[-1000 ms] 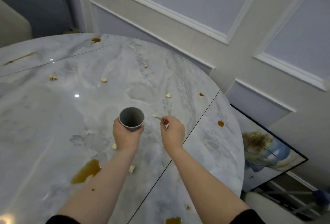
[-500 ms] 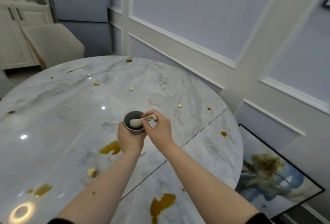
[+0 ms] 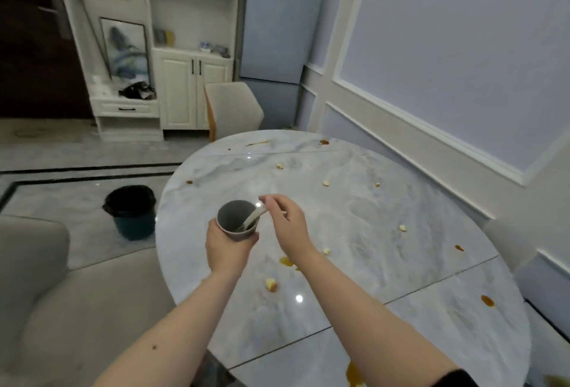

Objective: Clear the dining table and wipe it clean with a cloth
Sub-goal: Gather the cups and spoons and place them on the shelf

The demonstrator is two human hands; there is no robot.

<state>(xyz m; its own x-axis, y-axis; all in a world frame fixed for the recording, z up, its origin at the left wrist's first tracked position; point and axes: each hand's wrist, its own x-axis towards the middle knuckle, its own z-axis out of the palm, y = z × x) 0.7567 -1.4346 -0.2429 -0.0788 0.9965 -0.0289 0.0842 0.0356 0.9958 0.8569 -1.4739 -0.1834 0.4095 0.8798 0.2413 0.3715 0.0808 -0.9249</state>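
Left hand (image 3: 229, 246) grips the grey cup (image 3: 237, 219), fingers (image 3: 253, 238) wrapped round its lower wall, cup held above the near-left part of the marble desk (image 3: 385, 232). A pale spoon (image 3: 253, 217) stands tilted inside the cup, handle leaning out over the rim toward the right hand (image 3: 288, 226). Right-hand fingers (image 3: 271, 201) loosely curled just beside the handle tip; cannot tell if they pinch it or are just off it. Desk beyond and right of the fingers: scattered yellow crumbs (image 3: 326, 183) and brown spill spots (image 3: 487, 301); one crumb chunk (image 3: 270, 284) and a brown puddle (image 3: 287, 261) below the right wrist. Left of the left hand, on the floor: bin with black liner (image 3: 131, 211). Beige chair (image 3: 233, 109) past the desk's far edge. No cloth in view.
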